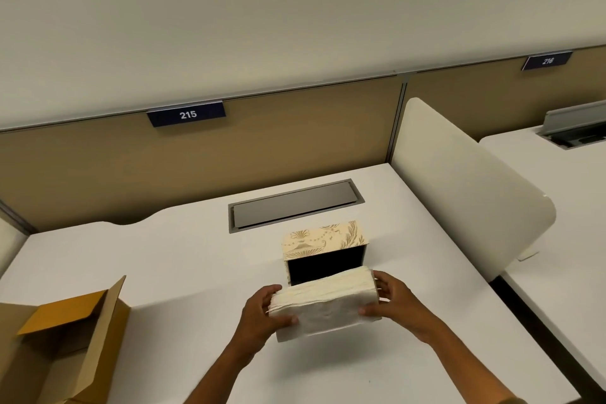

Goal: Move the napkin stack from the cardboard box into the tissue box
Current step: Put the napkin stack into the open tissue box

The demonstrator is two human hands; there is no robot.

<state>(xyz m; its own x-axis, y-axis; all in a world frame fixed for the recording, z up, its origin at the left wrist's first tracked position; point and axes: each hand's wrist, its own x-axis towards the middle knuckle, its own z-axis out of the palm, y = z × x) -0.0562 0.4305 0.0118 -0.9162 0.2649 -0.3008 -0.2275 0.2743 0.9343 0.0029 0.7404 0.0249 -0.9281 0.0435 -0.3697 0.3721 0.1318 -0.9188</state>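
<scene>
A thick white napkin stack (324, 303) is held above the desk between both hands. My left hand (260, 313) grips its left end and my right hand (392, 300) grips its right end. Just behind the stack lies the tissue box (323, 241), cream with a gold pattern, resting on its side with its dark open side facing me. The stack's far edge is at the lower lip of that opening. The brown cardboard box (65, 338) stands open at the lower left of the desk, and what shows of its inside holds nothing.
The white desk (183, 259) has a grey cable hatch (295, 205) behind the tissue box. A tan partition with the label 215 runs along the back. A cream side divider (465, 187) stands to the right, with another desk beyond it.
</scene>
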